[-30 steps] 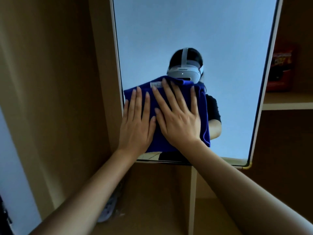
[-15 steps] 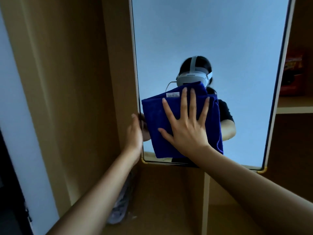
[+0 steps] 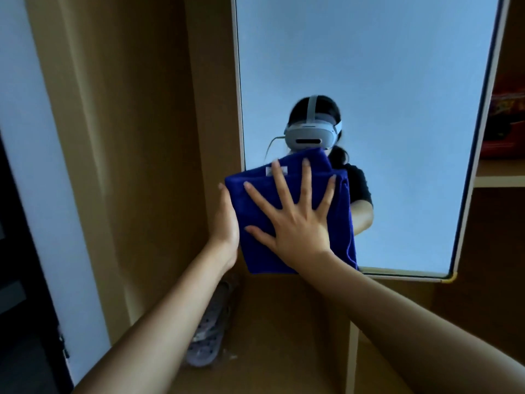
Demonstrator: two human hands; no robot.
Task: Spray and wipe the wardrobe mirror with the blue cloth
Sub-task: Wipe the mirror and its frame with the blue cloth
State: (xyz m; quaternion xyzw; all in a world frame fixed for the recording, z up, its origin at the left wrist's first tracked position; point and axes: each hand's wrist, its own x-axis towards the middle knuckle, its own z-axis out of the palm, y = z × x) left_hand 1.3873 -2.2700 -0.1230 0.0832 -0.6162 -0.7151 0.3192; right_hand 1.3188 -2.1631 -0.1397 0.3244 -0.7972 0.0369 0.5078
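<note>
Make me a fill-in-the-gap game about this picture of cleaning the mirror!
1. The cloth pressed on the mirror is the colour ____.
2. The right hand lies flat on the cloth with its fingers spread ____.
3. The left hand holds the cloth's ____ edge.

Missing words: blue; wide; left

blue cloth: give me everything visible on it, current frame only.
The blue cloth is a deep blue, soft, towel-like fabric, folded into a thick rectangular pad with a small white label near its top edge. It lies flat against the lower left corner of the wardrobe mirror, overhanging the mirror's left edge. The right hand presses on it with fingers spread; the left hand touches its left edge. Its right side hangs in loose folds.
</note>
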